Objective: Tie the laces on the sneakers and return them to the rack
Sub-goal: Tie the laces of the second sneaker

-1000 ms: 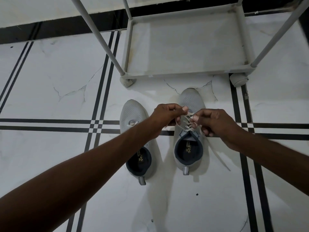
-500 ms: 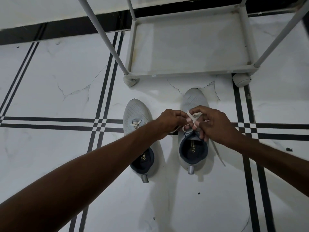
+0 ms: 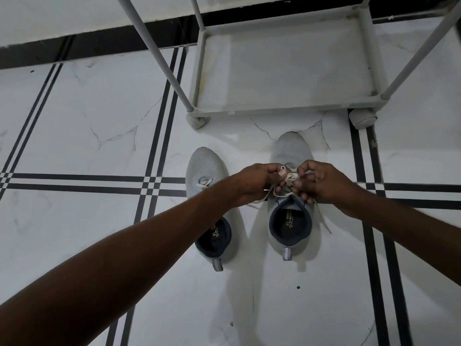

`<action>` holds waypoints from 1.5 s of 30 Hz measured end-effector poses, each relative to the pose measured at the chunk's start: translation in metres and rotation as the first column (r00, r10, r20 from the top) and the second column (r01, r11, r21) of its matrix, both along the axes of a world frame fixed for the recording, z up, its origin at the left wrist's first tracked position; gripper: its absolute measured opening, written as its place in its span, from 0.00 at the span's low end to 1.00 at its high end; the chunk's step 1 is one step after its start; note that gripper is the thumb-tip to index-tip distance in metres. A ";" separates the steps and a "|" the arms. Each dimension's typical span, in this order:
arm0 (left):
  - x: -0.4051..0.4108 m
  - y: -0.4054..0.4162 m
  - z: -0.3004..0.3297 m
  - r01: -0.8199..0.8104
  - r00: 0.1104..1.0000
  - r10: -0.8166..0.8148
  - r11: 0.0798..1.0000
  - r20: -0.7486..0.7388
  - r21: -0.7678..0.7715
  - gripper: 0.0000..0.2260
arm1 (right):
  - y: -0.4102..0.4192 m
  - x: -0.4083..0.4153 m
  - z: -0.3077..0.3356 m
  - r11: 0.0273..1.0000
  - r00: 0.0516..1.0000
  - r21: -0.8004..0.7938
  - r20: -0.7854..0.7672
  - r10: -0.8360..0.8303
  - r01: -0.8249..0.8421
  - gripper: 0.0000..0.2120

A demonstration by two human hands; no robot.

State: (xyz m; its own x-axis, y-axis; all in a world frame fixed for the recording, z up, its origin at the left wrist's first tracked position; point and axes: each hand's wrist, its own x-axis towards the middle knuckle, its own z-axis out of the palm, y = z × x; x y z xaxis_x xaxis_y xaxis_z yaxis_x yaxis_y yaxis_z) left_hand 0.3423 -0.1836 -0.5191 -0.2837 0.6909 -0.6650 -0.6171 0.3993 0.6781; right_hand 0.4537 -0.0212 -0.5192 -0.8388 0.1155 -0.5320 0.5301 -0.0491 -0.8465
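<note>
Over the right sneaker (image 3: 290, 196), both hands meet: left hand (image 3: 252, 182) & right hand (image 3: 321, 183) pinched on its lace (image 3: 290, 176). Shoe's long axis runs near-far, toe toward rack (image 3: 287, 111); left sneaker (image 3: 207, 196) beside it, nearer left hand

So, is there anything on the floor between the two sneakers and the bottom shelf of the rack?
Nothing visible. The floor between the sneaker toes and the rack's bottom shelf is bare tile, and the shelf holds nothing. Only its raised front rim must be cleared.
</note>
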 end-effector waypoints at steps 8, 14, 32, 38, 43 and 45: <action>-0.004 -0.001 0.015 0.252 0.300 -0.382 0.916 -0.874 -0.313 0.03 | 0.004 -0.006 -0.002 0.990 0.998 -0.134 0.058 -0.033 0.040 0.04; 0.022 0.006 0.005 0.064 0.020 -0.298 0.953 -0.954 -0.296 0.04 | 0.009 -0.012 0.000 0.992 0.985 -0.123 0.164 0.059 -0.039 0.12; -0.005 -0.044 0.011 -0.016 0.963 0.017 1.000 -0.270 0.007 0.09 | 0.040 0.000 -0.009 0.937 0.997 0.349 -0.061 0.037 -0.013 0.06; 0.004 -0.019 0.015 -0.071 0.997 0.071 0.997 0.011 0.032 0.09 | 0.011 -0.012 -0.003 0.992 0.994 -0.075 0.052 -0.096 0.100 0.10; 0.006 -0.018 0.011 -0.060 0.998 0.060 0.998 -0.004 -0.033 0.12 | 0.006 -0.021 -0.010 0.973 0.978 -0.194 0.190 -0.088 0.125 0.14; 0.007 -0.020 0.010 -0.057 0.998 0.057 0.997 0.005 -0.052 0.12 | 0.004 -0.026 -0.012 0.958 0.975 -0.260 0.213 -0.065 0.121 0.15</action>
